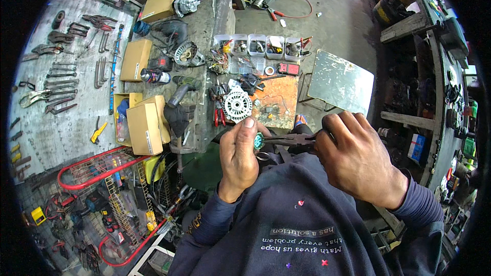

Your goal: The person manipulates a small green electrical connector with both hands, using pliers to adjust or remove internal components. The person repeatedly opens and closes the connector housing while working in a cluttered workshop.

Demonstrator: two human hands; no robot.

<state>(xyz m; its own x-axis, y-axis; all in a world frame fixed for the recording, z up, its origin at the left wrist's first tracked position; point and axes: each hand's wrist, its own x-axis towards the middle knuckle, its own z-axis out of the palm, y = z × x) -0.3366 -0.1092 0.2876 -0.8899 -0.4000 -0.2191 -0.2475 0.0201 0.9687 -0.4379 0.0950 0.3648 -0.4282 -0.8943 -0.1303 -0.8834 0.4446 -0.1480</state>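
Observation:
My left hand (239, 158) is closed round a small green part (258, 141), pinched under the thumb; its exact kind cannot be made out. My right hand (355, 156) grips dark long-nose pliers (289, 139), whose jaws point left and reach the green part. A thin metal ring (263, 156) shows just below it, beside my left fingers. Beyond my hands, a silver alternator housing (238, 104) lies at the left of a worn orange work board (285, 94). Red-handled pliers (220, 117) lie by the housing's left side.
Clear plastic bins (257, 45) of small parts stand behind the board. Left, a bench carries cardboard boxes (144, 129), an alternator (188, 53) and a spray can (155, 76). Wrenches (62, 82) hang on a grey panel. A metal-topped stool (341, 82) and shelving (409, 117) stand right.

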